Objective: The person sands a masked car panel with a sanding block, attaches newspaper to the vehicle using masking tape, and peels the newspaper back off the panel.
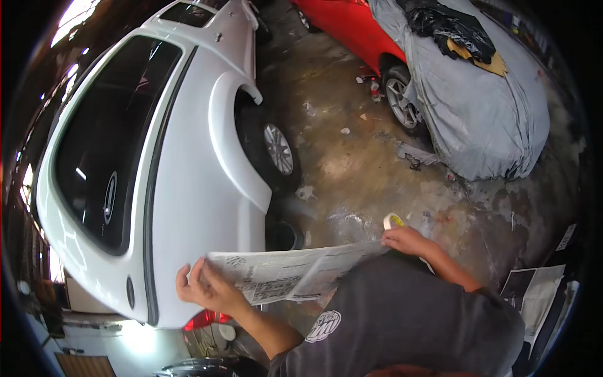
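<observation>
A printed newspaper sheet [282,274] is stretched between my two hands, in front of my dark shirt. My left hand [210,286] has hold of its left end, close to the white vehicle's rear side [207,232]; some of the fingers point up and apart. At the far end of the paper, my right hand [407,240] pinches the corner. A roll of masking tape [387,222] with a yellow inner core sits against that hand's fingers. Whether the tape is gripped or hangs from the fingers I cannot tell.
A red car [352,31] under a grey cover [483,107] stands across the stained concrete floor [352,163]. Black plastic [449,28] lies on the cover. A red-capped bottle [375,88] is by its wheel. More newspaper [534,295] is at lower right.
</observation>
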